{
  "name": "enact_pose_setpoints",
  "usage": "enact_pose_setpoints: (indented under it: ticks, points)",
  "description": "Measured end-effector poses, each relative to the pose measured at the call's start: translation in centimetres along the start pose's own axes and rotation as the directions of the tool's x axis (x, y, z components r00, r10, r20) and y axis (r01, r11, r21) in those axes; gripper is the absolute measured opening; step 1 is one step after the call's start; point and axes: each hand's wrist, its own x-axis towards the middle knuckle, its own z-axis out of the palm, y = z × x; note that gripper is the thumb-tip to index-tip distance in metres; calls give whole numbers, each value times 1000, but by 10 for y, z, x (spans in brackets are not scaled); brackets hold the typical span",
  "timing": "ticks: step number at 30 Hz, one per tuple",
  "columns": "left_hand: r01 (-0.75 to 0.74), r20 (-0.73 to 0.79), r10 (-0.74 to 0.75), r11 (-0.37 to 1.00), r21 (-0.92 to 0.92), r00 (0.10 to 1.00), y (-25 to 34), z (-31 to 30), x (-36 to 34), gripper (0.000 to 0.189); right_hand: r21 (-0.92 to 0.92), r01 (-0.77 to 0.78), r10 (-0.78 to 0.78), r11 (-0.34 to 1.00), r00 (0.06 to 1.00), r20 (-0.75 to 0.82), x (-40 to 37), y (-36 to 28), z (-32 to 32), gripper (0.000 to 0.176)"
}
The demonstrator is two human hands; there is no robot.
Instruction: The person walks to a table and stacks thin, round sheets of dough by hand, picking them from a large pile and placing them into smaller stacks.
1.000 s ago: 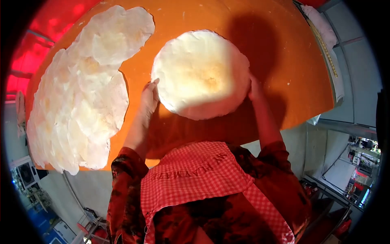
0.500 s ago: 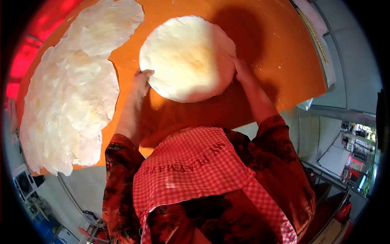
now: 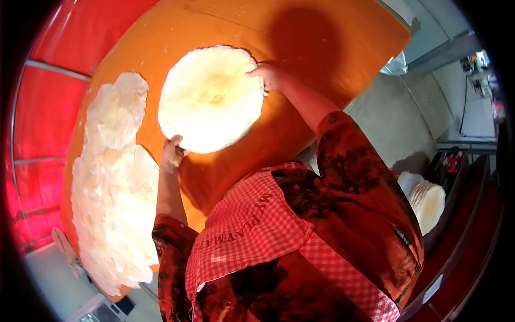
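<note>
A large round flatbread (image 3: 209,99), pale with a faintly browned middle, is held between my hands over the orange table. My left hand (image 3: 173,153) pinches its lower left edge, thumb on top. At the upper right rim, my right hand (image 3: 268,78) grips it with fingers over the edge. Bright light falls on the bread and washes out its surface. To the left of it, many thin flatbreads (image 3: 115,188) lie overlapping in a long spread.
The orange table (image 3: 236,27) has a curved edge close to my checked apron (image 3: 257,220). Red panels (image 3: 45,118) stand beyond its left side. Low on the right, a stack of round flatbreads (image 3: 426,206) sits by dark red shelving (image 3: 456,252). Grey floor shows beyond the table's right edge.
The view has turned to the right, so more of the right side shows. My right hand has shifted higher along the rim, its fingers now visible over the bread. Both hands keep hold.
</note>
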Motion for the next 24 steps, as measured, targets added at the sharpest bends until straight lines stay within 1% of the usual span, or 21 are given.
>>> enact_pose_setpoints:
  ticks: [2, 3, 6, 7, 10, 11, 14, 15, 18, 19, 22, 24]
  points:
    - [19, 8, -19, 998, 65, 1000, -3, -14, 13, 19, -36, 44, -44, 998, 999, 3, -13, -7, 10, 35]
    - [32, -13, -31, 997, 76, 999, -4, -14, 13, 20, -17, 7, -8, 1000, 997, -75, -14, -9, 10, 38]
    - [23, -104, -11, 993, 115, 994, -6, -11, 14, 21, -73, 108, -120, 991, 974, -189, -17, -2, 18, 36]
    - [37, -106, -23, 990, 133, 994, -5, -8, 12, 21, -76, 117, -133, 990, 959, -249, -13, 0, 21, 37]
    - [22, -237, 10, 991, 133, 972, -5, 7, 2, 22, -60, 107, -118, 992, 968, -220, -21, -4, 23, 40]
    - [19, -188, 3, 993, 117, 982, -10, -4, 10, 23, -90, 92, -116, 992, 944, -309, -25, -5, 26, 32]
    - [-13, -182, 29, 996, 87, 983, -11, 0, 6, 25, -294, 32, -132, 955, 935, -328, -12, 24, -6, 21]
    - [-10, -210, 27, 997, 82, 977, -11, 0, 5, 25, -256, -53, -56, 965, 914, -402, -38, 14, 6, 14]
    - [2, -270, 17, 997, 71, 963, -13, 5, 5, 26, -281, -139, 21, 950, 923, -383, -75, 10, 18, 14]
    - [4, -278, 17, 997, 73, 960, -12, 5, 6, 25, -367, -78, -64, 927, 930, -361, -73, 19, 14, 11]
    - [2, -306, 21, 997, 75, 952, -15, 3, 9, 25, -541, -152, -107, 827, 902, -418, -65, 22, 20, 8]
    - [2, -294, 23, 996, 85, 956, -17, 1, 11, 25, -590, -157, -128, 792, 902, -412, -65, 20, 18, 4]
